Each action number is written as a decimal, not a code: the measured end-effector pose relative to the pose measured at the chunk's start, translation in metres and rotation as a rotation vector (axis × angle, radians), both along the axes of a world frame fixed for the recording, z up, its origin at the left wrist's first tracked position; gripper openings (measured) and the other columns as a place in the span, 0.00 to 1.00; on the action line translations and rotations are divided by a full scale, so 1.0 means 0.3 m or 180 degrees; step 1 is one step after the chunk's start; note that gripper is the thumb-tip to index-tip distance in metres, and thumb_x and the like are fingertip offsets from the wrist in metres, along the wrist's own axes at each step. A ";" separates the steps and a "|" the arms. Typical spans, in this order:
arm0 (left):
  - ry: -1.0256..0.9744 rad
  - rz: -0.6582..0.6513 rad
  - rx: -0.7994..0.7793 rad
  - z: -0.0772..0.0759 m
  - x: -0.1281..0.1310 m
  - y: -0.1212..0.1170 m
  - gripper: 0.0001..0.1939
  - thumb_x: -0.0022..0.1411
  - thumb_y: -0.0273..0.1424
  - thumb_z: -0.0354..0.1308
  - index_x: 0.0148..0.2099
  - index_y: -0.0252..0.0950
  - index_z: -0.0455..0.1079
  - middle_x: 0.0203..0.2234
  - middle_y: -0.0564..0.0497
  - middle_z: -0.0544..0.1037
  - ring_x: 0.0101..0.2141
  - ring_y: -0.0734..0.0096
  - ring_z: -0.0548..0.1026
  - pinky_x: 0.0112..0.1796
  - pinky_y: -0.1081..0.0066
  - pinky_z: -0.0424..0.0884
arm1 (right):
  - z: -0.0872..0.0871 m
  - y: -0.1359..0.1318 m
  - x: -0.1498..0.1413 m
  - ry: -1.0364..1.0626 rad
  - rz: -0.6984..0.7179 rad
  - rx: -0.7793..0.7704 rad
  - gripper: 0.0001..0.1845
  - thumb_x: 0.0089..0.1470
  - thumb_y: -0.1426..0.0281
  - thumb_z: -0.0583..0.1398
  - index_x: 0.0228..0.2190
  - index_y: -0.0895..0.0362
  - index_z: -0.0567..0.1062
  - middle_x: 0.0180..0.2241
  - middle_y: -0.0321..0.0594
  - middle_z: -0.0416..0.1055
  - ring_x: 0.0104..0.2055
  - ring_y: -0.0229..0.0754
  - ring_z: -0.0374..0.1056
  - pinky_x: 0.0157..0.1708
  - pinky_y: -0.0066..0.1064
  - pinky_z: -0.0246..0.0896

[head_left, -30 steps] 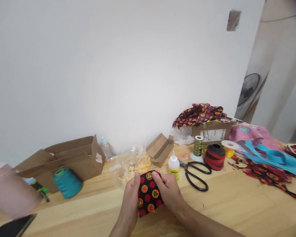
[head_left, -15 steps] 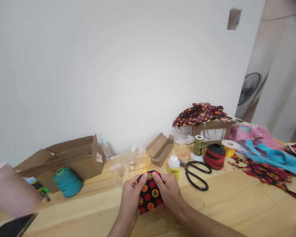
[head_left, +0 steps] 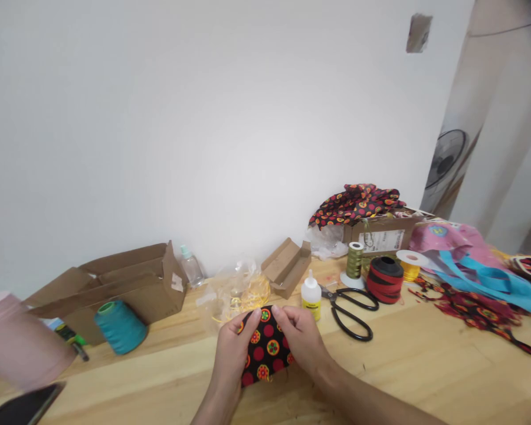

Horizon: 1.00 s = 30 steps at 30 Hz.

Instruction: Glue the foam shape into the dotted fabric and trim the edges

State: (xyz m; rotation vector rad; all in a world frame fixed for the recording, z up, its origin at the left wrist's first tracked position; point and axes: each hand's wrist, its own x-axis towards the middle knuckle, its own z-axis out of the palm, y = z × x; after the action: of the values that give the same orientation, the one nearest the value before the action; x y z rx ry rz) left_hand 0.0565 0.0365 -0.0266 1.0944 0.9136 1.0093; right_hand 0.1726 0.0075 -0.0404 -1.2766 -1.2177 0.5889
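A small piece of black fabric with red and orange circles (head_left: 265, 345) sits between both my hands low over the wooden table (head_left: 425, 366). My left hand (head_left: 230, 353) grips its left side, thumb on top near the upper edge. My right hand (head_left: 301, 339) grips its right side, fingers curled over the top. Both hands are closed on the fabric. A small white glue bottle (head_left: 311, 293) stands just beyond my right hand, with black scissors (head_left: 351, 313) to its right.
A teal thread cone (head_left: 120, 326) and an open cardboard box (head_left: 115, 289) lie at the left, a pink object (head_left: 17, 348) at the far left. Clear plastic bag with yellow cord (head_left: 239, 292), small open box (head_left: 287, 267), gold spool (head_left: 354, 262), red-black ribbon roll (head_left: 384, 278), fabric pile (head_left: 473, 277) at right.
My left thumb has shifted up onto the fabric's top edge and the piece has tilted slightly to the left. My hands stay in the same spot.
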 end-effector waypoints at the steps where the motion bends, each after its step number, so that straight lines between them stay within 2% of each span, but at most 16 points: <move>1: -0.0019 -0.0019 -0.0031 -0.003 -0.004 0.003 0.18 0.47 0.42 0.59 0.35 0.33 0.74 0.25 0.47 0.80 0.28 0.62 0.76 0.31 0.67 0.70 | -0.002 0.000 -0.001 0.0007 0.0006 -0.0007 0.21 0.53 0.61 0.49 0.13 0.56 0.55 0.15 0.28 0.47 0.18 0.32 0.45 0.17 0.25 0.41; 4: -0.0066 -0.0042 -0.0080 -0.008 -0.010 0.005 0.20 0.50 0.45 0.55 0.35 0.33 0.74 0.23 0.47 0.79 0.27 0.62 0.76 0.30 0.67 0.70 | -0.010 -0.002 -0.005 0.0021 -0.0018 0.0006 0.22 0.53 0.61 0.49 0.13 0.55 0.53 0.15 0.28 0.46 0.18 0.32 0.44 0.17 0.26 0.39; 10: -0.0069 0.0039 -0.0108 -0.007 -0.004 -0.001 0.23 0.50 0.48 0.51 0.34 0.33 0.74 0.23 0.46 0.79 0.25 0.63 0.76 0.29 0.67 0.70 | 0.000 -0.010 -0.003 0.0196 -0.0051 0.0029 0.21 0.52 0.60 0.50 0.13 0.56 0.56 0.15 0.28 0.48 0.19 0.33 0.46 0.17 0.25 0.41; 13: -0.0059 -0.0088 -0.0096 -0.007 0.001 -0.004 0.20 0.47 0.44 0.57 0.34 0.32 0.74 0.22 0.46 0.79 0.25 0.64 0.75 0.29 0.68 0.70 | 0.017 -0.013 0.003 0.0408 -0.0143 0.0036 0.21 0.53 0.61 0.49 0.14 0.57 0.62 0.15 0.30 0.54 0.19 0.34 0.51 0.18 0.25 0.47; 15: -0.0012 -0.0213 -0.0070 -0.009 0.003 -0.004 0.18 0.43 0.40 0.62 0.31 0.30 0.74 0.21 0.46 0.78 0.23 0.64 0.75 0.28 0.68 0.70 | 0.024 -0.013 0.005 0.0503 -0.0119 0.0033 0.19 0.53 0.61 0.50 0.18 0.59 0.68 0.17 0.33 0.61 0.21 0.36 0.57 0.21 0.25 0.53; 18: 0.0073 -0.0309 -0.0021 -0.015 0.001 0.002 0.16 0.42 0.39 0.63 0.27 0.29 0.73 0.19 0.46 0.78 0.22 0.65 0.74 0.25 0.68 0.70 | 0.023 -0.014 0.003 0.0521 -0.0014 0.0046 0.15 0.50 0.62 0.54 0.23 0.61 0.73 0.22 0.38 0.70 0.25 0.39 0.63 0.25 0.27 0.58; 22: 0.0125 -0.0456 0.0031 -0.014 -0.006 0.012 0.13 0.44 0.37 0.63 0.25 0.30 0.72 0.19 0.47 0.78 0.22 0.67 0.74 0.25 0.71 0.70 | 0.019 -0.016 -0.003 0.0549 -0.0010 0.0085 0.16 0.50 0.63 0.55 0.22 0.61 0.74 0.22 0.39 0.72 0.26 0.40 0.65 0.26 0.28 0.59; 24: 0.0100 -0.0588 0.0020 -0.007 -0.011 0.013 0.11 0.44 0.35 0.63 0.27 0.30 0.73 0.21 0.46 0.79 0.24 0.67 0.75 0.28 0.70 0.70 | 0.020 -0.017 -0.003 0.0636 -0.0043 0.0080 0.17 0.50 0.62 0.54 0.23 0.62 0.75 0.22 0.39 0.72 0.25 0.41 0.65 0.25 0.29 0.60; 27: 0.0003 -0.0810 -0.0028 0.004 -0.017 0.010 0.13 0.42 0.31 0.65 0.33 0.31 0.74 0.26 0.44 0.79 0.28 0.63 0.76 0.34 0.66 0.70 | 0.024 -0.013 0.002 0.0798 -0.0072 0.0052 0.17 0.50 0.62 0.55 0.24 0.63 0.75 0.23 0.41 0.73 0.26 0.42 0.66 0.26 0.30 0.61; 30: -0.0111 -0.0829 -0.0094 0.008 -0.015 0.007 0.16 0.37 0.29 0.67 0.32 0.31 0.74 0.26 0.44 0.80 0.28 0.61 0.76 0.33 0.65 0.71 | 0.029 -0.006 0.010 0.0953 -0.0017 -0.0006 0.17 0.48 0.61 0.56 0.24 0.64 0.75 0.23 0.42 0.73 0.26 0.43 0.67 0.27 0.32 0.63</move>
State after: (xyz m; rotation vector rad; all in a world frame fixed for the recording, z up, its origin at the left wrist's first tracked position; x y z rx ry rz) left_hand 0.0519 0.0385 -0.0242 1.1346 0.7336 0.7951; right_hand 0.1755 0.0055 -0.0316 -1.1455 -0.9649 0.7483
